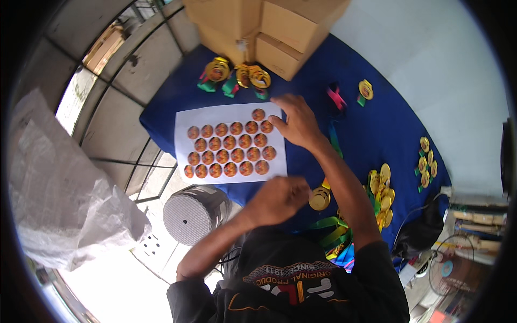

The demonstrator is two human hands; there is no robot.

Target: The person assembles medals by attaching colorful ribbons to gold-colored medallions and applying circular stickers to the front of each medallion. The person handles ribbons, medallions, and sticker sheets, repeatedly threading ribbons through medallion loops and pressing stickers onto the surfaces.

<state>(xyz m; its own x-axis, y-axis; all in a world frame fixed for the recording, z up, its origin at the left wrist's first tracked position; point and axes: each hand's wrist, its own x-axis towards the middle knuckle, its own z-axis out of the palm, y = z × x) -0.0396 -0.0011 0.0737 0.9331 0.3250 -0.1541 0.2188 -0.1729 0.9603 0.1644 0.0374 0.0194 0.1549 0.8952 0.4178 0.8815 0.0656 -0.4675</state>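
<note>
A white sheet (226, 113) with several rows of round red-and-orange stickers (229, 142) lies on the blue cloth. Over its upper right corner is my right hand (298, 121), thumb and forefinger apart, the thumb close to the stickers at that end. My left hand (277, 199) is closed and slightly blurred just below the sheet's lower right edge; whatever its fingers may hold is hidden. Right beside that hand sits a gold medal (320, 199) with an orange piece of ribbon above it.
Gold medals with green ribbons (217, 70) lie beyond the sheet, before cardboard boxes (288, 27). More medals (385, 196) are piled right of my right forearm, others (425, 164) farther right. A grey round stool (188, 214) and plastic sheeting (70, 199) stand left.
</note>
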